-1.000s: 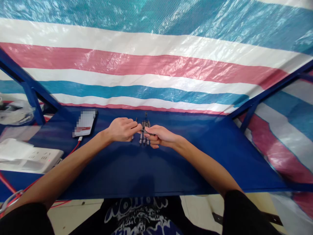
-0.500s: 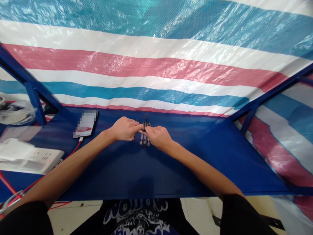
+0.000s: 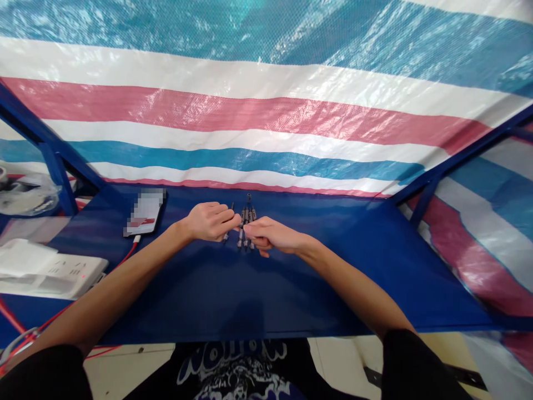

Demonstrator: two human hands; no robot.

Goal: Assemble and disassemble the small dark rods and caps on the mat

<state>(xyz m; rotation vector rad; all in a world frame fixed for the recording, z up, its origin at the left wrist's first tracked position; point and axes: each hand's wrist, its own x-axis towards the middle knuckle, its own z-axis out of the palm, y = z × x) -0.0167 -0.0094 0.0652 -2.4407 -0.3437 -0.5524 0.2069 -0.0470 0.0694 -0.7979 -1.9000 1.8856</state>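
A row of several small dark metal rods (image 3: 246, 214) lies on the blue table (image 3: 291, 278), just beyond my fingers. My left hand (image 3: 208, 221) is curled in a pinch at the left of the row, its fingertips against those of my right hand. My right hand (image 3: 268, 234) is also closed in a pinch, lying over the near ends of the rods. What the fingertips hold between them is too small to name. One thin rod (image 3: 232, 206) lies apart, just past my left fingertips.
A phone (image 3: 144, 213) with a red cable lies at the left of the table. A white power strip (image 3: 50, 269) sits further left. Blue frame bars (image 3: 58, 161) and a striped tarp (image 3: 266, 111) close off the back and sides.
My right hand rolled slightly and drew back a little toward me from the rods. My left hand stayed almost in place. The fingertips still meet.
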